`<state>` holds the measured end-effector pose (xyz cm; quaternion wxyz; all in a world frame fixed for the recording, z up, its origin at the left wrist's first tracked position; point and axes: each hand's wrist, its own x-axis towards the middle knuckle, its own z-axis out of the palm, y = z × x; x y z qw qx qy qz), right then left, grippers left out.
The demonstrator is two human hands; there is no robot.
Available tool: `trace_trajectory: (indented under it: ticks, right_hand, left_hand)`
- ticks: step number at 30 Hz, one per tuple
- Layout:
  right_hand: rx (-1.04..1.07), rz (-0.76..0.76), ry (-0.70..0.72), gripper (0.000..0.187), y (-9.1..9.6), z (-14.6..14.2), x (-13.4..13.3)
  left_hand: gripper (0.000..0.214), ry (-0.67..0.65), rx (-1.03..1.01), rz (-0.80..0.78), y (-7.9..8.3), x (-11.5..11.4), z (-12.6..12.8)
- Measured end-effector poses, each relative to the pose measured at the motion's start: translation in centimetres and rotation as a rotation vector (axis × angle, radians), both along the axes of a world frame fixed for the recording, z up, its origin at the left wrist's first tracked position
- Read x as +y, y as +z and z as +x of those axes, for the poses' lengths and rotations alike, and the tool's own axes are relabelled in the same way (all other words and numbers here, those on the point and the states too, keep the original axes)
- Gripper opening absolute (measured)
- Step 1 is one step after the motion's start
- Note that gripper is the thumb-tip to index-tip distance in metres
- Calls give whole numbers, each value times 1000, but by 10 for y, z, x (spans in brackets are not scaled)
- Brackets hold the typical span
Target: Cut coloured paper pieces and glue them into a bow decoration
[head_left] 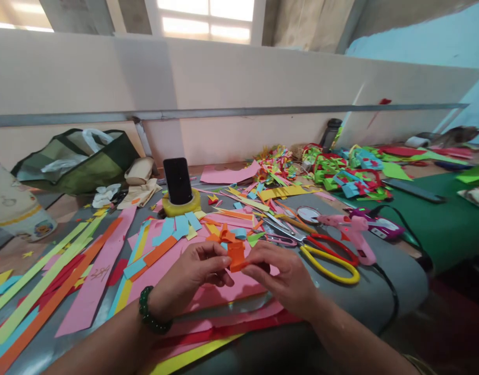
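Observation:
A small folded piece of orange paper (236, 256) is held up between my two hands, just above a stack of pink sheets (208, 298). My left hand (198, 264), with a dark green bead bracelet (148, 311) at the wrist, pinches its left edge. On the other side, the thumb and fingers of my right hand (280, 273) grip its lower right edge. Close behind it lie loose orange scraps (225, 233) and a curled blue strip (239, 233). Scissors (325, 255) with red and yellow handles rest right of my right hand, their blades partly over paper scraps.
A pink glue gun (352, 232) with a black cord lies at the right. A phone (179, 180) stands in a yellow tape roll (181, 204). Long paper strips (96, 276) cover the left side. Colourful paper pieces (333, 169) are heaped behind, near a green bag (78, 164).

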<state>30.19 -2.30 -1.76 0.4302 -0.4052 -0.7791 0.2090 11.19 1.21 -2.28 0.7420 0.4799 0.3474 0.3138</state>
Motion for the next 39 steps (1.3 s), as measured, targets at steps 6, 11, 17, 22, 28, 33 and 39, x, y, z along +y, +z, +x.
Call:
trace_trajectory:
  ticks: [6,11,17,22,28,33,39]
  right_hand:
    - [283,-421,-90,33,-4,-2,8]
    - [292,-516,-111,35,-10,-1,12]
    - [272,-506,-97,28,-10,0,12]
    - [287,-520,-81,25,-9,-1,12]
    - [449,-578,25,27,-15,1,15]
    - [457,-575,79,26,-17,0,12]
    - [303,-517,38,23,-9,-7,4]
  left_hand:
    - [18,26,114,80,7,-4,3]
    - [14,-6,131,147,7,-5,5]
    - [11,-8,184,239,4,-7,5]
    - [11,-24,196,285,3,-7,6]
    - [10,-59,230,329,2,-8,6]
    - [9,-31,266,335,5,-8,5]
    - [8,-18,351,506,2,-7,5]
